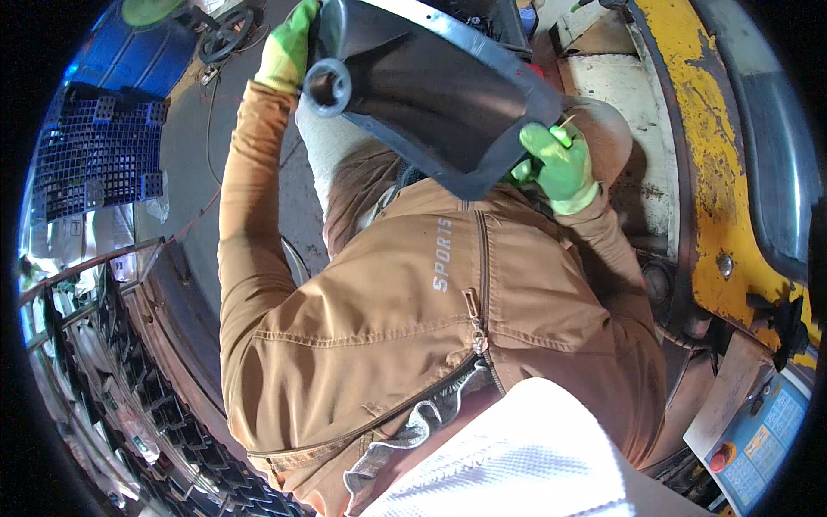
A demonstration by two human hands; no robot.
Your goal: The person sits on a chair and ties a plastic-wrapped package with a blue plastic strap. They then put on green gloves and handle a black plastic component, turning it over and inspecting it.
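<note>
A large black moulded plastic part (439,95), with a wide hollow trough and a round collar with a hole at one corner, is held up in front of my chest. My left hand (289,50), in a green glove, is closed on its upper left edge beside the collar. At its lower right corner, my right hand (558,165), gloved in green as well, grips the rim with the thumb side over the edge. A thin pale tip and a bright green bit show by the right fingers; I cannot tell what they are.
Yellow machine framing (711,155) with worn paint runs along the right. Below it is a blue panel (767,444) with a red button (722,457). Blue drum (129,52) and blue plastic pallet (99,155) stand far left. Several dark metal racks (146,388) line the lower left.
</note>
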